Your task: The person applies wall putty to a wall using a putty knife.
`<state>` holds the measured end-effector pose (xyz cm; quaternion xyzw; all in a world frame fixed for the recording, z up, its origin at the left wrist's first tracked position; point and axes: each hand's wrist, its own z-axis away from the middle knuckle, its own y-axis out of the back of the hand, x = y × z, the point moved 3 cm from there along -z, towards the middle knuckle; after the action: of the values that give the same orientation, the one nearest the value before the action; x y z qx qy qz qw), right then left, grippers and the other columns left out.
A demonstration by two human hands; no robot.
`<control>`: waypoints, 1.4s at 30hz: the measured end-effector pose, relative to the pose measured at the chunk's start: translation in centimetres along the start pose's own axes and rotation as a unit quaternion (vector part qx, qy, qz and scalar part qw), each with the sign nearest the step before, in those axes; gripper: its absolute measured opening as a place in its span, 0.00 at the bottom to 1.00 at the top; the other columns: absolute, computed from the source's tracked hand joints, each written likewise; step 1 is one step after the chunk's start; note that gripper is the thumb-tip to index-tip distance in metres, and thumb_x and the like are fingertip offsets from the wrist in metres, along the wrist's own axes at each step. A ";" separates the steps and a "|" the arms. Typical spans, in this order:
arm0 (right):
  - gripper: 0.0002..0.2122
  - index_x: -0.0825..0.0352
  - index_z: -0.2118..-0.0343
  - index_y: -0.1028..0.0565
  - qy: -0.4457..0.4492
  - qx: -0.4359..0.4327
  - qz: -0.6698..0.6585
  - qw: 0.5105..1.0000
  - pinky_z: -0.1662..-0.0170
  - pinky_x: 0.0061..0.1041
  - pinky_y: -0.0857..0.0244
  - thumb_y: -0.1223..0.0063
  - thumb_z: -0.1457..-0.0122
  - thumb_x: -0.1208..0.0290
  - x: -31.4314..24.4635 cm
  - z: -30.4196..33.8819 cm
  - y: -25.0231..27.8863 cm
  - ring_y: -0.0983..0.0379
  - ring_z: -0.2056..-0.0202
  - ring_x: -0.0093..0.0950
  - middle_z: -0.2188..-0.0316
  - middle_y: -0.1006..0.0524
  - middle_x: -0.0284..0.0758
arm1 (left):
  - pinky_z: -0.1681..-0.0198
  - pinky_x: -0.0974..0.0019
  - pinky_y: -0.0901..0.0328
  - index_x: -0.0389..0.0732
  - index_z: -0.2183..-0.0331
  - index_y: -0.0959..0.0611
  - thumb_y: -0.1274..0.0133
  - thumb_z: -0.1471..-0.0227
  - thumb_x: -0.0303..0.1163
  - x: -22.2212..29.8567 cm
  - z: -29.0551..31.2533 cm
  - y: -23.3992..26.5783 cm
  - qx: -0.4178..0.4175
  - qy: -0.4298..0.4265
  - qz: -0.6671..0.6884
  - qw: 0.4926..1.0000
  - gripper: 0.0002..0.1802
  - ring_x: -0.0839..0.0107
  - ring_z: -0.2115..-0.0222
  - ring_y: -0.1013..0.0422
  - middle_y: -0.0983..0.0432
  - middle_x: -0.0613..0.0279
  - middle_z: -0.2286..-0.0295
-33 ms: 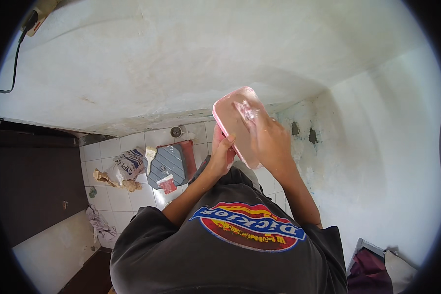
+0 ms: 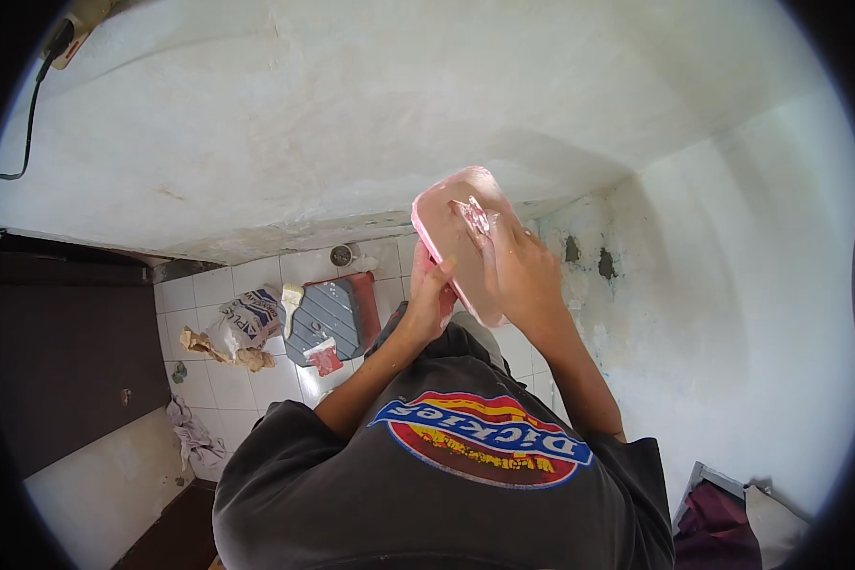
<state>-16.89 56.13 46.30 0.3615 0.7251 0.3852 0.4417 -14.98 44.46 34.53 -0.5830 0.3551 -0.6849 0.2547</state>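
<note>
My left hand (image 2: 431, 296) is closed on the near left edge of a shallow pink tray (image 2: 435, 211) with rounded corners, its thumb over the rim. The tray is held up in front of my chest and slants away from me. Over the tray's right side, my right hand (image 2: 530, 277) grips a small putty scraper (image 2: 475, 217). White paste with reddish patches smears its blade, which is at the tray's inner surface. My fingers hide its handle and the tray's right edge.
A grey-topped step stool (image 2: 321, 318) stands on the tiles, bearing a pale-handled brush (image 2: 292, 302) and a red scraper (image 2: 325, 359). Beside it are a plastic bag (image 2: 249, 321) and a cup (image 2: 342, 256). Ahead and right rise patchy walls (image 2: 712, 275). A dark panel (image 2: 76, 351) is left.
My right hand and the scraper have shifted very slightly over the tray. My left hand and the tray stay almost in place.
</note>
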 end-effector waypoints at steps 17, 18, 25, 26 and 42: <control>0.12 0.65 0.58 0.29 0.007 0.023 0.056 0.998 0.68 0.37 0.27 0.50 0.46 0.75 -0.1 -0.4 1.4 0.24 0.67 0.39 0.70 0.24 0.37 | 0.63 0.66 0.29 0.40 0.39 0.48 0.44 0.46 0.45 0.4 -0.6 -0.6 0.010 -0.013 0.001 1.000 0.44 0.70 0.53 0.31 0.36 0.56 0.49; 0.12 0.65 0.58 0.29 0.010 0.007 0.065 0.998 0.68 0.37 0.27 0.50 0.47 0.75 0.3 -0.3 1.1 0.24 0.67 0.39 0.70 0.24 0.36 | 0.63 0.66 0.29 0.40 0.39 0.48 0.44 0.46 0.45 0.3 -0.5 -0.7 0.011 -0.010 0.000 1.000 0.44 0.70 0.53 0.31 0.36 0.56 0.49; 0.11 0.67 0.58 0.27 -0.030 -0.029 -0.099 0.994 0.64 0.43 0.32 0.49 0.43 0.70 1.9 1.6 -1.0 0.26 0.65 0.49 0.67 0.24 0.48 | 0.52 0.64 0.32 0.41 0.39 0.47 0.45 0.44 0.45 -0.3 -1.2 -1.0 0.029 0.007 -0.019 0.999 0.42 0.68 0.50 0.33 0.37 0.56 0.47; 0.11 0.67 0.58 0.27 -0.032 -0.030 -0.101 0.994 0.64 0.43 0.32 0.49 0.43 0.70 2.1 1.7 -1.2 0.26 0.65 0.49 0.67 0.24 0.48 | 0.49 0.63 0.34 0.41 0.39 0.47 0.45 0.44 0.43 -0.6 -1.2 -0.9 0.039 0.014 -0.021 0.999 0.40 0.68 0.49 0.34 0.37 0.56 0.47; 0.13 0.72 0.55 0.27 -0.182 -0.069 -0.431 0.881 0.61 0.27 0.33 0.48 0.39 0.70 9.7 3.8 -2.3 0.26 0.64 0.29 0.65 0.22 0.39 | 0.47 0.64 0.35 0.40 0.40 0.43 0.45 0.42 0.36 -5.4 -0.6 -2.0 0.070 0.062 -0.047 0.995 0.35 0.71 0.48 0.34 0.35 0.57 0.48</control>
<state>-17.24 64.39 39.57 0.0458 0.6882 0.1333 0.7117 -14.39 49.91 32.72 -0.5360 0.2939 -0.7542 0.2398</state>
